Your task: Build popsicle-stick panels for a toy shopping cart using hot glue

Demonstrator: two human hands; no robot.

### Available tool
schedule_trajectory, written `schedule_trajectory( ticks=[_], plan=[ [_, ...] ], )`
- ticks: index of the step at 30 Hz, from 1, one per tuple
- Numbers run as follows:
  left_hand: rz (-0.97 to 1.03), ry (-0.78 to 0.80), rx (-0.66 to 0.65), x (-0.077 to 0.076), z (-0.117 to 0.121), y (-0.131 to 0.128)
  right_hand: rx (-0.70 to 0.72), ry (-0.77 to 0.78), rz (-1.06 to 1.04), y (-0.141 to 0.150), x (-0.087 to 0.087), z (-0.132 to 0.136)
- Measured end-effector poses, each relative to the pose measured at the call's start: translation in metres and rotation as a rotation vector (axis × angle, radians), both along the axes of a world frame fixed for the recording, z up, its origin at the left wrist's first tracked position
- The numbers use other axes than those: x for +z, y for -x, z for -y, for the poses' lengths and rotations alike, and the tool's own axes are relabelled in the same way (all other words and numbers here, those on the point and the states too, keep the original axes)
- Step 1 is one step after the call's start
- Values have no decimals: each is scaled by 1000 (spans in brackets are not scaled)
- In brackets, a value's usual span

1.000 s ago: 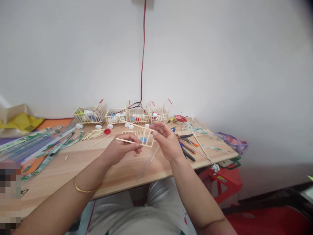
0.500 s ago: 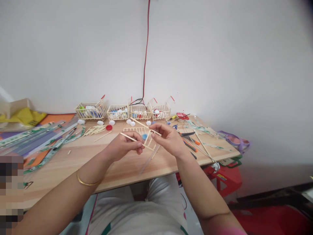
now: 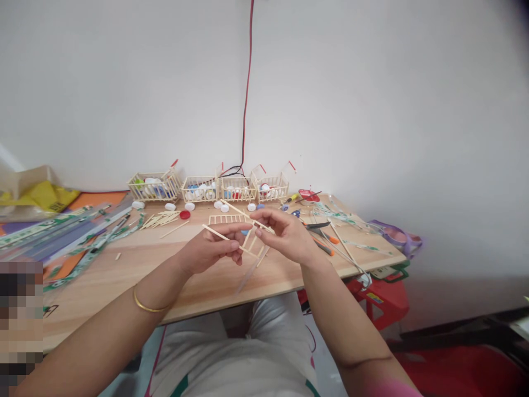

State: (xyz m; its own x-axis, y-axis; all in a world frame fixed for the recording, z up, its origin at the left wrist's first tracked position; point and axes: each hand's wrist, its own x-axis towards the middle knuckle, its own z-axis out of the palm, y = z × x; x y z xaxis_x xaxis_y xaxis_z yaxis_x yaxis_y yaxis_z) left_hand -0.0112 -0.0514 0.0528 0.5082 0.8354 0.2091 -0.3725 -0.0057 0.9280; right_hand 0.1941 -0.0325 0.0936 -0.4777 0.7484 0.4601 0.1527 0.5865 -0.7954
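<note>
Above the table's middle, my left hand (image 3: 212,248) pinches one long side of a small wooden stick frame (image 3: 248,238) between thumb and fingers. Its index finger stretches out toward the frame's far side. My right hand (image 3: 283,234) is closed on the other long stick of the frame near its right end, thumb against fingertips. Short crosspieces join the two long sticks. Behind the hands a flat ladder-like stick panel (image 3: 227,219) lies on the table, and a blue bottle cap is mostly hidden by my fingers.
Several stick carts (image 3: 155,188) with bottle-cap wheels stand along the wall, filled with caps. Loose sticks (image 3: 161,219) and a red cap (image 3: 184,214) lie left. Orange-handled pliers (image 3: 324,242) and scissors lie right. Plastic-wrapped strips (image 3: 99,231) cover the left side of the table (image 3: 140,275).
My left index finger has straightened and reached right, toward the far stick and my right fingertips. The frame has barely shifted, and my right hand stays nearly in place.
</note>
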Motion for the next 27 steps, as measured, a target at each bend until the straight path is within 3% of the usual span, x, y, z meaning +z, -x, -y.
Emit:
schedule_trajectory(
  ticks=[27],
  plan=[
    [-4, -120, -61, 0, -1, 2, 70, 18, -48, -2, -5, -2]
  ],
)
